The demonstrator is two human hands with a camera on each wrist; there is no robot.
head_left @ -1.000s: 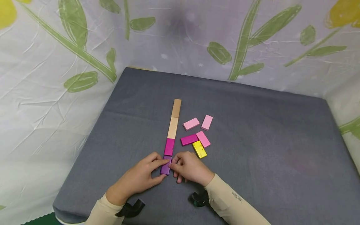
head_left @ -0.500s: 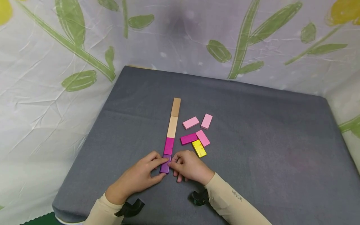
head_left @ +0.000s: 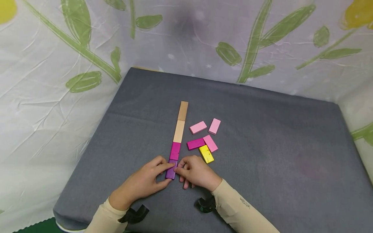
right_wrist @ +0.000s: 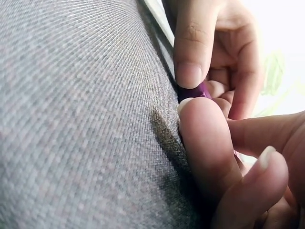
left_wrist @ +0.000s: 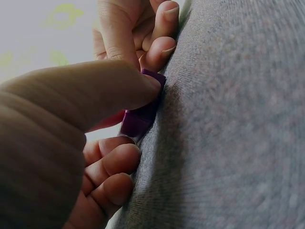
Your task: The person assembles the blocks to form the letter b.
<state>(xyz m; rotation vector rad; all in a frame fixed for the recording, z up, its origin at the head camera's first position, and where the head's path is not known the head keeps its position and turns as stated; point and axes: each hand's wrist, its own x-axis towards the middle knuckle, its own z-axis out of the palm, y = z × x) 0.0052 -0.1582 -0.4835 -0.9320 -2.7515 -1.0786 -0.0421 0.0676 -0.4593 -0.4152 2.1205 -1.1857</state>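
Observation:
A purple block [head_left: 170, 174] lies flat at the near end of a straight row of blocks in the head view. My left hand [head_left: 142, 181] holds it from the left, thumb at its near end and index finger over its top. From the right, my right hand [head_left: 199, 173] touches the same block with thumb and curled fingers at its long side. A magenta block [head_left: 175, 150] adjoins it, then a cream block [head_left: 179, 131] and a tan block [head_left: 183, 111]. In the left wrist view the purple block [left_wrist: 136, 124] shows between both hands' fingers; the right wrist view mostly hides it.
Right of the row lie a second magenta block [head_left: 196, 144], a yellow block [head_left: 206, 154] and several pink blocks [head_left: 214, 126]. Grey cloth covers the table [head_left: 276, 155]. A white sheet with painted plants [head_left: 186, 42] hangs behind and beside it.
Both hands stay at the purple block with almost no movement. The head view shifts only slightly; the row and the loose blocks keep their places.

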